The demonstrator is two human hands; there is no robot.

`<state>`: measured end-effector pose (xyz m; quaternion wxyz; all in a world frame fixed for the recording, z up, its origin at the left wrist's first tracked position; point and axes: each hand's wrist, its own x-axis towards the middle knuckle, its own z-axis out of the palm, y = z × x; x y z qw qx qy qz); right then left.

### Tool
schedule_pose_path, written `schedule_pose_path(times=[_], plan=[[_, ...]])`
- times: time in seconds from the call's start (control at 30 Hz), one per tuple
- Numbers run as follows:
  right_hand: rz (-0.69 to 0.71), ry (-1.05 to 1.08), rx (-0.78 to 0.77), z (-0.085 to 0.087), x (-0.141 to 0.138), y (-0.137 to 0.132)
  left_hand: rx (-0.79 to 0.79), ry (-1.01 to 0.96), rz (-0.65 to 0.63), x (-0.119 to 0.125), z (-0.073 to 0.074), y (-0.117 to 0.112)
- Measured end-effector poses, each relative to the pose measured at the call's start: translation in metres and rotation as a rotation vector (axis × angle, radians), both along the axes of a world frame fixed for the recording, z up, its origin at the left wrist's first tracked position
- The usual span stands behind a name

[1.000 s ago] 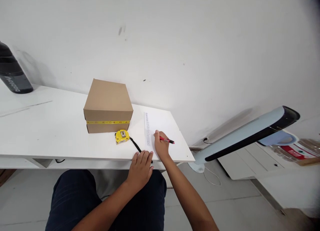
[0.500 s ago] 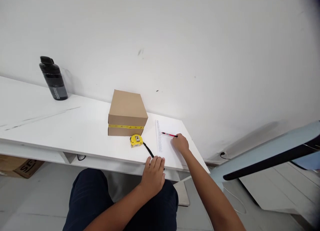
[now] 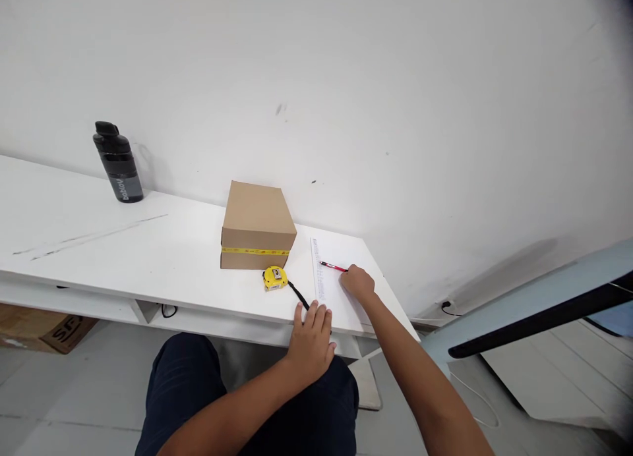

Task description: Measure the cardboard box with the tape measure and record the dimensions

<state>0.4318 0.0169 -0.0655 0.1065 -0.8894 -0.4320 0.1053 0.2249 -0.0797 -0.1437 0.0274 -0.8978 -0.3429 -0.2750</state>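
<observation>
My right hand (image 3: 357, 283) is closed round a red pen (image 3: 332, 267) whose tip rests on a white sheet of paper (image 3: 341, 278) with a printed column down its left side. My left hand (image 3: 311, 337) lies flat with fingers stretched out on the front edge of the white desk (image 3: 123, 258), touching the sheet's near corner and the black strap (image 3: 298, 294) of a yellow tape measure (image 3: 275, 278). The tape's yellow blade (image 3: 254, 251) runs across the front face of a brown cardboard box (image 3: 257, 224) just left of the paper.
A black water bottle (image 3: 119, 161) stands at the back left against the wall. A cardboard box (image 3: 42, 327) lies on the floor under the desk. A light-blue and black arm-like object (image 3: 534, 304) juts in at the right. My dark trousers (image 3: 198, 397) fill the bottom.
The view has swung left and pulled back, bringing the bottle into sight. My right hand has shifted from the sheet's near left part to its right side, the pen now pointing left. The left hand stays put.
</observation>
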Motion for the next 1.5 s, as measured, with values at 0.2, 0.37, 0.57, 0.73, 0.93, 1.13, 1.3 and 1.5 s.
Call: schedule_pose_path(times=[0.2, 0.37, 0.57, 0.73, 0.93, 1.13, 1.3, 1.5], plan=[[0.131, 0.046, 0.188, 0.021, -0.026, -0.018, 0.091, -0.141, 0.122, -0.029, 0.041, 0.002], [0.413, 0.118, 0.425, 0.015, -0.104, -0.050, 0.173, -0.138, 0.296, -0.074, 0.116, 0.048], [0.510, 0.203, 0.474, -0.005, -0.182, -0.038, 0.025, 0.232, 0.313, -0.099, 0.200, 0.129], [0.445, 0.195, 0.479, -0.013, -0.196, -0.018, -0.134, 0.447, 0.306, -0.113, 0.222, 0.163], [0.410, 0.233, 0.526, -0.011, -0.195, -0.020, -0.175, 0.505, 0.332, -0.115, 0.230, 0.169], [0.324, 0.386, 0.573, 0.001, -0.171, -0.050, -0.170, 0.520, 0.332, -0.112, 0.236, 0.166], [0.161, 1.092, 0.836, 0.016, -0.141, -0.078, -0.137, 0.547, 0.286, -0.110, 0.235, 0.146], [0.128, 1.584, 1.206, 0.054, -0.125, -0.100, -0.073, 0.545, 0.216, -0.105, 0.229, 0.105]])
